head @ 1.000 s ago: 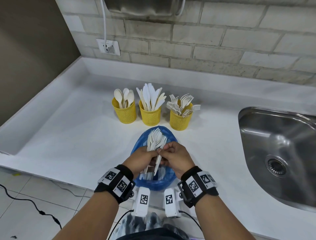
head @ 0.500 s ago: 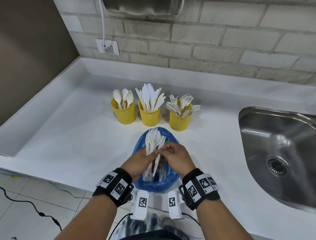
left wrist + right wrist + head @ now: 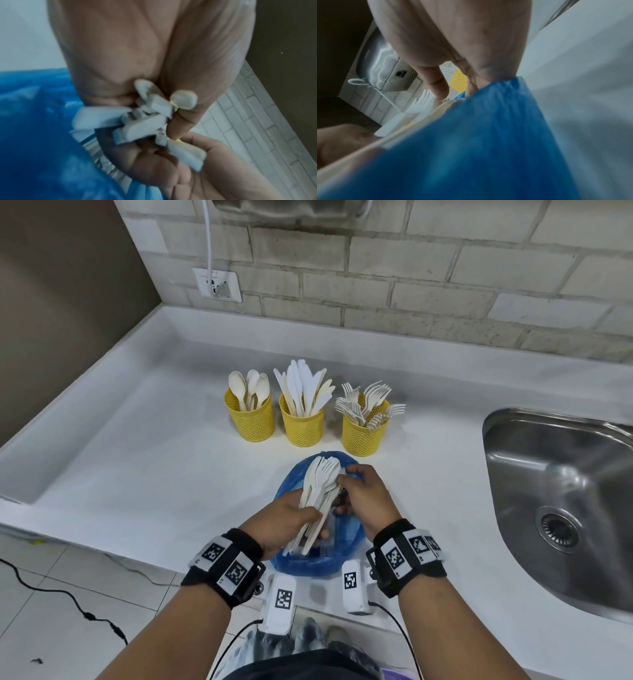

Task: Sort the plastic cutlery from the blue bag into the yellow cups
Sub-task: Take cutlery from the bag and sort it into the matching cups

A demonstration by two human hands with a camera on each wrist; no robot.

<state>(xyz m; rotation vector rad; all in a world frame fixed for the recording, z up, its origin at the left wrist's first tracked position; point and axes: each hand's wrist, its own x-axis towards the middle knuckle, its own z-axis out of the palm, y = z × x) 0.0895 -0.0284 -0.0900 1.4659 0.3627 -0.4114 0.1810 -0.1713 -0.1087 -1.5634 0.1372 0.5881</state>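
My left hand [image 3: 291, 520] grips a bundle of white plastic cutlery [image 3: 320, 486] by the handles, over the open blue bag [image 3: 352, 539] at the counter's front edge. The bundle's heads point away and slightly right. Its handle ends [image 3: 145, 125] show between my curled left fingers [image 3: 181, 119]. My right hand [image 3: 364, 494] pinches the right side of the bundle between thumb and fingers, close to the bag's far rim [image 3: 498, 86]. Behind the bag stand three yellow mesh cups: spoons [image 3: 251, 421], knives [image 3: 302, 426], forks [image 3: 364, 434].
A steel sink [image 3: 561, 498] is sunk into the white counter [image 3: 137, 460] at the right. A brick wall with a socket [image 3: 217, 284] and a white cable rises behind. A dark wall closes the left side. A black cable lies on the tiled floor [image 3: 51, 604].
My right hand has slid up the bundle from its middle toward the heads. The bundle in my left hand now leans a little more to the right.
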